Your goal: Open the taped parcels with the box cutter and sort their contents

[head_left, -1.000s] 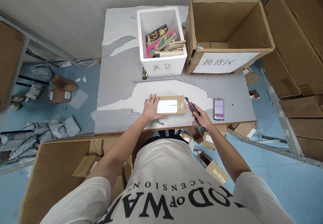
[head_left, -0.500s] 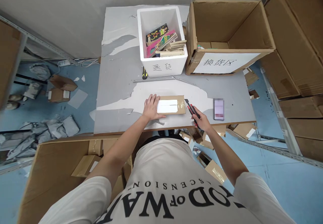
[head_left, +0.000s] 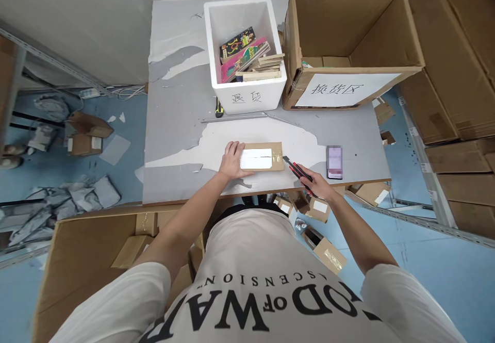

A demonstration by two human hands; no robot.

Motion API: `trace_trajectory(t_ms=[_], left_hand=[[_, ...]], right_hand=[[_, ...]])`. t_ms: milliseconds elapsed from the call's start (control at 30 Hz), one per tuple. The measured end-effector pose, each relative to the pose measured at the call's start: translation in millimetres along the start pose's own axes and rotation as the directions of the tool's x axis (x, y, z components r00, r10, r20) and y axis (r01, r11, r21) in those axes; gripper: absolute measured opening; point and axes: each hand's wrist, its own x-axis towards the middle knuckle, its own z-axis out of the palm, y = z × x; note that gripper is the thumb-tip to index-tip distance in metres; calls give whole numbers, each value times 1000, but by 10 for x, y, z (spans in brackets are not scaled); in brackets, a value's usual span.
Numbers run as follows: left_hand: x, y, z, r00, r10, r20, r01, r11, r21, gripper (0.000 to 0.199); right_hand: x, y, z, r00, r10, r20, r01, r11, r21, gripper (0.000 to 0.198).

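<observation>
A small flat cardboard box (head_left: 277, 157) with a white label and clear tape lies on the table. My left hand (head_left: 232, 161) grips its left end, fingers over the top and thumb along the near edge. In my right hand (head_left: 317, 183) is a red and black utility knife (head_left: 297, 169). Its blade points left, with the tip at the box's right end; whether it touches the cardboard I cannot tell. To the right of the knife lies a phone (head_left: 334, 162) with its screen lit.
Behind the small box stand a white foam box (head_left: 247, 107) of books (head_left: 243, 59) and a large open carton (head_left: 353, 100). A yellow and black cutter (head_left: 219, 107) lies beside the foam box. Cartons and grey parcels (head_left: 83, 196) surround the table (head_left: 174, 126).
My right hand has shifted a little to the right, and the knife lies at a flatter angle. My left hand keeps its grip on the box. The camera view has shifted slightly.
</observation>
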Motion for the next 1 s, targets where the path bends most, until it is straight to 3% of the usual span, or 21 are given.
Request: trace_trajectory(t_ms=[100,567,667,767,867,933,1000], left_hand=[[-12,15,-13,1000,-9,18,9,1000,6,117],[-6,13,-28,997,-2,73,2,1000,7,121],[-26,15,-36,997,-6,76,7,1000,-13,125],[-25,-15,-64,997,-1,78,8,996,-86,122],[29,-144,-100,990,-133,-45,119,965,-235,93],[80,-281,-119,946,-309,-99,253,893,-373,69],[116,-415,-127,903,-430,21,375,762,-528,57]], right_hand=[[-123,54,-9,999,20,49,-21,1000,22,73],[-277,303,67,999,21,26,-22,999,37,75],[-305,357,135,995,-3,-97,15,992,122,78],[-245,338,286,937,-35,-348,137,952,273,79],[-83,264,540,882,19,-471,193,897,398,59],[44,216,732,878,59,-475,197,860,471,48],[154,192,898,892,84,-444,185,829,527,47]])
